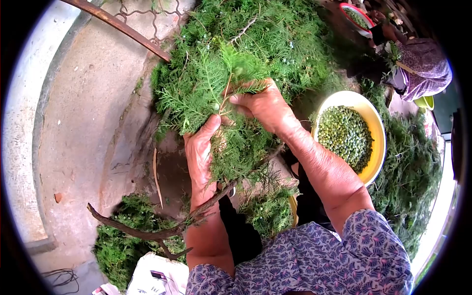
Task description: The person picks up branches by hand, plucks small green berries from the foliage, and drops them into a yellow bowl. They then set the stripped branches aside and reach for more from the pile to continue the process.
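My left hand [199, 147] is closed around the lower stems of a leafy evergreen sprig [209, 81], thumb on top. My right hand [268, 105] pinches a reddish twig of this sprig between thumb and fingers, just above the left thumb. Small pale-green cones show among the leaves. A bare brown branch [142, 233] passes across my left forearm. To the right of my right forearm stands a yellow bowl [377, 147] holding many small green cones [344, 132].
A large heap of evergreen branches [290, 39] lies ahead, with more greenery [408, 172] at right. A wooden pole [118, 29] juts in at upper left. Another person [423, 66] sits at upper right near a red-rimmed basin [356, 19]. A white sack [157, 275] lies at lower left.
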The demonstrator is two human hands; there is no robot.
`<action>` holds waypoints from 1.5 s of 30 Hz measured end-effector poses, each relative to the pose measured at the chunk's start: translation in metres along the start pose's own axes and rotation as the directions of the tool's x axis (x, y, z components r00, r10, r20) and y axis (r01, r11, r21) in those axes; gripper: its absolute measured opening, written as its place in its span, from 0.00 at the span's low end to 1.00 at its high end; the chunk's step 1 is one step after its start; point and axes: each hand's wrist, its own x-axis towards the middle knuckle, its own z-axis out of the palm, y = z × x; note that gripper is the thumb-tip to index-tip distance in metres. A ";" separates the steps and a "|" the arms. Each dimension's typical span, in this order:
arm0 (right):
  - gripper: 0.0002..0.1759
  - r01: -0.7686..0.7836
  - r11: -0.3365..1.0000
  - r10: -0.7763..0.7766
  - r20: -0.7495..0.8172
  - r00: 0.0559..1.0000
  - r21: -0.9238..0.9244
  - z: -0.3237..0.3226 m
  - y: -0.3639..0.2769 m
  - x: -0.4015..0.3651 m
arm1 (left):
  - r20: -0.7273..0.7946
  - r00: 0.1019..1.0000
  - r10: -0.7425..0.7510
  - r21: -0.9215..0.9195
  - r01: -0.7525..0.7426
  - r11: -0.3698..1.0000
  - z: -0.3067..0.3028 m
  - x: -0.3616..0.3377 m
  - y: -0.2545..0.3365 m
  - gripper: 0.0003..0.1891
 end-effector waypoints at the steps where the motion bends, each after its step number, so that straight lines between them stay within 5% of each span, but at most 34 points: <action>1: 0.10 0.154 0.954 -0.179 -0.078 0.981 -0.256 -0.002 0.004 0.002 | -0.002 0.999 -0.034 -0.006 0.034 0.999 0.000 0.000 0.000 0.12; 5: 0.10 0.364 0.861 -0.409 -0.059 0.911 -0.355 -0.007 0.022 0.013 | 0.004 0.999 0.040 -0.099 -0.040 0.994 0.001 0.007 -0.012 0.13; 7: 0.11 0.546 0.506 -0.703 0.047 0.709 -0.668 -0.006 0.013 0.004 | 0.020 0.999 0.048 -0.063 -0.047 0.997 0.005 0.004 -0.009 0.12; 11: 0.15 0.556 0.533 -0.690 0.053 0.722 -0.638 -0.011 0.013 0.008 | 0.020 0.994 0.106 0.005 -0.106 0.994 0.006 0.003 -0.010 0.11; 13: 0.11 0.337 0.399 -0.695 -0.042 0.717 -0.852 -0.026 0.011 0.015 | 0.008 0.990 0.144 -0.001 -0.144 0.990 0.002 0.001 -0.010 0.11; 14: 0.07 0.315 0.570 -0.638 -0.167 0.752 -0.759 -0.038 0.010 0.025 | 0.019 0.994 0.108 -0.010 -0.108 0.994 -0.002 -0.002 -0.007 0.10; 16: 0.06 0.256 0.955 -0.291 -0.291 0.911 -0.152 -0.049 -0.006 0.029 | 0.027 0.997 0.072 -0.018 -0.072 0.997 -0.005 -0.004 -0.003 0.09; 17: 0.09 0.203 0.950 -0.136 -0.273 0.952 0.236 -0.049 -0.011 0.026 | -0.001 1.000 0.023 -0.060 -0.023 0.998 -0.004 -0.004 -0.001 0.07; 18: 0.11 0.177 0.882 -0.093 -0.205 0.974 0.437 -0.053 -0.012 0.026 | -0.024 0.999 -0.026 -0.103 0.023 0.994 -0.004 -0.005 0.000 0.06; 20: 0.08 0.142 0.765 -0.061 -0.149 0.987 0.628 -0.056 -0.016 0.026 | -0.018 1.000 0.014 -0.053 -0.015 0.998 -0.007 -0.001 -0.004 0.06; 23: 0.06 0.142 0.740 -0.154 -0.039 0.987 0.658 -0.065 -0.009 0.030 | -0.011 1.000 0.002 0.014 -0.002 1.000 -0.005 -0.002 -0.003 0.06; 26: 0.05 0.189 0.770 -0.151 -0.114 0.982 0.610 -0.063 -0.018 0.026 | 0.008 1.000 0.000 -0.023 0.000 1.000 -0.001 -0.004 -0.005 0.07; 30: 0.04 0.164 0.837 -0.140 -0.087 0.986 0.523 -0.061 -0.025 0.023 | 0.015 1.000 -0.015 0.184 0.012 0.983 -0.004 -0.005 -0.004 0.12; 32: 0.03 0.096 0.855 -0.157 0.078 0.985 0.509 -0.062 -0.020 0.023 | 0.034 0.999 -0.024 0.068 0.021 0.997 -0.001 -0.005 -0.004 0.12; 34: 0.04 0.128 0.949 -0.132 -0.003 0.991 0.289 -0.053 -0.017 0.021 | 0.039 0.999 -0.035 0.069 0.033 0.997 -0.002 -0.004 -0.005 0.11; 37: 0.10 0.121 0.990 -0.128 0.105 0.986 0.066 -0.044 -0.019 0.016 | 0.040 0.998 -0.049 0.066 0.046 0.997 -0.002 -0.003 -0.007 0.10; 41: 0.13 0.109 0.994 -0.111 0.257 0.960 0.021 -0.041 -0.018 0.011 | 0.044 0.999 -0.005 -0.034 0.007 0.999 -0.001 -0.002 -0.010 0.09; 45: 0.11 0.115 0.993 -0.111 0.147 0.983 -0.016 -0.033 -0.015 0.011 | 0.047 0.999 0.008 -0.029 -0.007 1.000 0.000 -0.001 -0.009 0.11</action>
